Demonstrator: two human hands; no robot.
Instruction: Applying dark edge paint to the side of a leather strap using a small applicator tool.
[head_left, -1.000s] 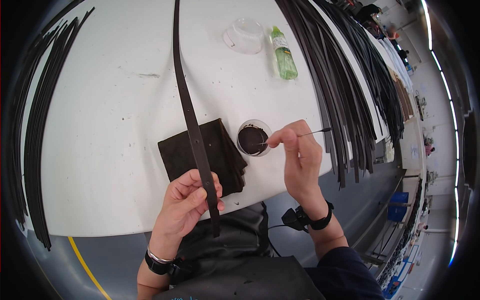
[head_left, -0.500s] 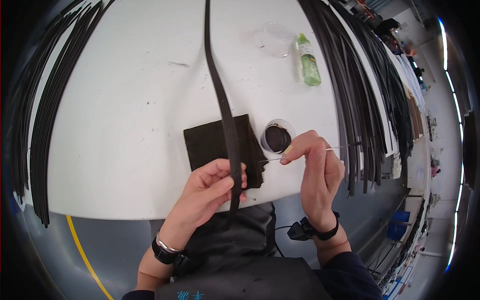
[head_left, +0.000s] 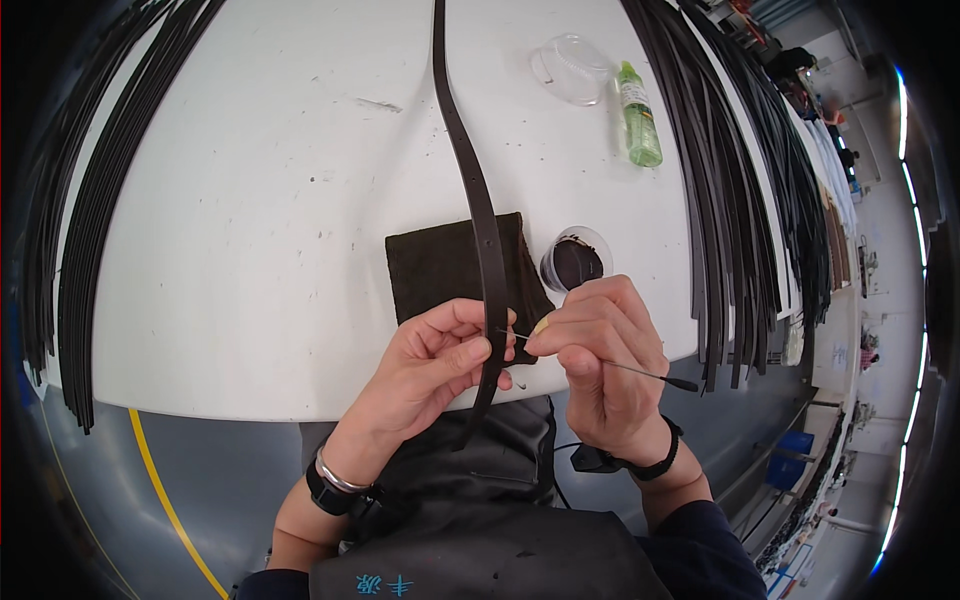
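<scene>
Black apron [head_left: 480, 550]: nearest, across the person's front.
Left hand [head_left: 435, 360]: fingers pinching a punched dark strap [head_left: 487, 260] near its lower end, thumb on top.
Right hand [head_left: 615, 355]: fingers closed on a thin metal rod [head_left: 640, 371], its tip at the strap's right side; contact unclear.
Strap's run: from the left hand away over the white table [head_left: 250, 250].
Folded brown-black cloth [head_left: 430, 265]: on the table, behind the strap.
Clear cup [head_left: 597, 240]: just beyond the right hand, dark paste [head_left: 575, 265] inside.
Green bottle [head_left: 640, 125]: farther, beside a clear plastic container [head_left: 575, 70].
</scene>
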